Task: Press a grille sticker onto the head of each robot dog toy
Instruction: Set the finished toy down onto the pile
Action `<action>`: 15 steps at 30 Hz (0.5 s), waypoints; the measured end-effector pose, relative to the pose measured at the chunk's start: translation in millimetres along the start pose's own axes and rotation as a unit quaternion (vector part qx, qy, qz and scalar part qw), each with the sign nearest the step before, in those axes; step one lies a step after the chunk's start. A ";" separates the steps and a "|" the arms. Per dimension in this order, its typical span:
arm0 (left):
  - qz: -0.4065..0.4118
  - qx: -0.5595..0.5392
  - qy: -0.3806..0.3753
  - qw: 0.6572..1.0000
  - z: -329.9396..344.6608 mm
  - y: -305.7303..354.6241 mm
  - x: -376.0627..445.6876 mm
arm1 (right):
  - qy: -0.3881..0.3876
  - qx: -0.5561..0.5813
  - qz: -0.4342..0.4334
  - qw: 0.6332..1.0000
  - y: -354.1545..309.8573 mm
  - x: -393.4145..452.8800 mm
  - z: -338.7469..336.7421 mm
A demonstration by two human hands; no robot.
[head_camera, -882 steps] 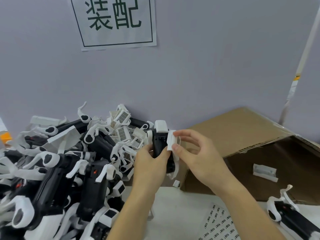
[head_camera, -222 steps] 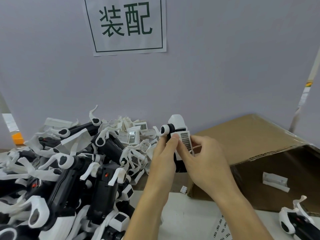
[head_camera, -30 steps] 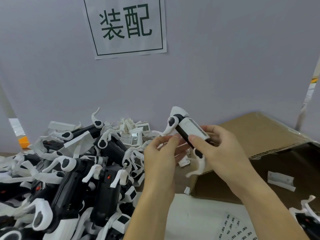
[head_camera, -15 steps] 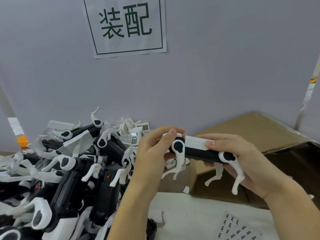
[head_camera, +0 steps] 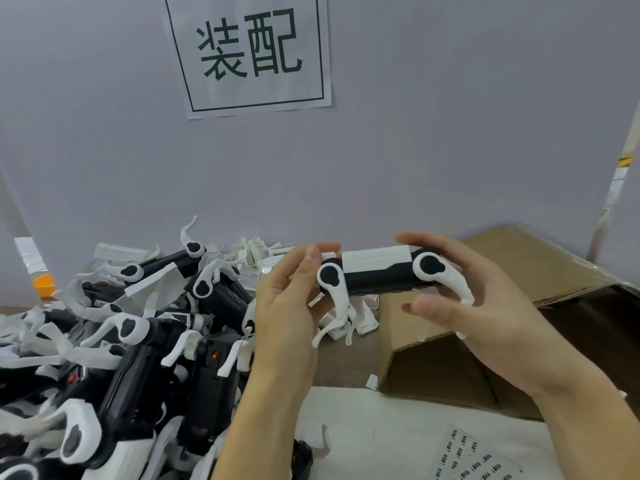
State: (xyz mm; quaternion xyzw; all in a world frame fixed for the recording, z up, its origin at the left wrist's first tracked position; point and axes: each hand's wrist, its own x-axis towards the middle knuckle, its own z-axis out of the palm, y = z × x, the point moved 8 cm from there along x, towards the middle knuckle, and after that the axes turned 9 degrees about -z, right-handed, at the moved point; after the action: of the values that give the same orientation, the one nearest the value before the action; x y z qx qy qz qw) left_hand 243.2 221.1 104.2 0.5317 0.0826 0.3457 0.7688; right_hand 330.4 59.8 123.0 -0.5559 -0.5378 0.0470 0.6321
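Note:
A black-and-white robot dog toy [head_camera: 374,277] lies level between both hands, side towards me, white legs hanging down. My left hand [head_camera: 289,306] grips its left end, the head end, with thumb and fingers curled round it, hiding the head. My right hand [head_camera: 467,299] holds the rear end, fingers over the top and thumb below. A sticker sheet [head_camera: 476,460] with small grille stickers lies on the white table at the bottom right.
A big pile of robot dog toys [head_camera: 121,341] fills the left side of the table. Loose white head parts [head_camera: 263,258] lie behind it by the wall. An open cardboard box [head_camera: 519,271] stands at the right.
The toy was turned from upright to level within the last second. Since half a second ago it has risen slightly and my right fingers have loosened round its rear.

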 end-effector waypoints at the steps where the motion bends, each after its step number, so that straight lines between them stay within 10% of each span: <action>1: -0.002 0.012 0.000 1.000 0.0 -2.0 0.9 | 0.017 -0.049 -0.005 0.999 -1.0 0.9 -2.3; 9: -0.151 0.237 0.156 0.947 -19.4 -31.7 2.7 | 0.161 -0.295 -0.138 0.932 -8.8 5.4 1.2; 15: -0.247 -0.026 0.038 0.968 8.1 -53.2 -2.8 | 0.039 -0.290 -0.162 0.942 3.4 9.0 51.9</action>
State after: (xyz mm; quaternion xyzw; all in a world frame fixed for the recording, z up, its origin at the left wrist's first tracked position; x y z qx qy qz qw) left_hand 268.7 202.8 60.4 0.4610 0.2313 0.1672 0.8402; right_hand 298.0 100.8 115.8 -0.6222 -0.5855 -0.2357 0.4632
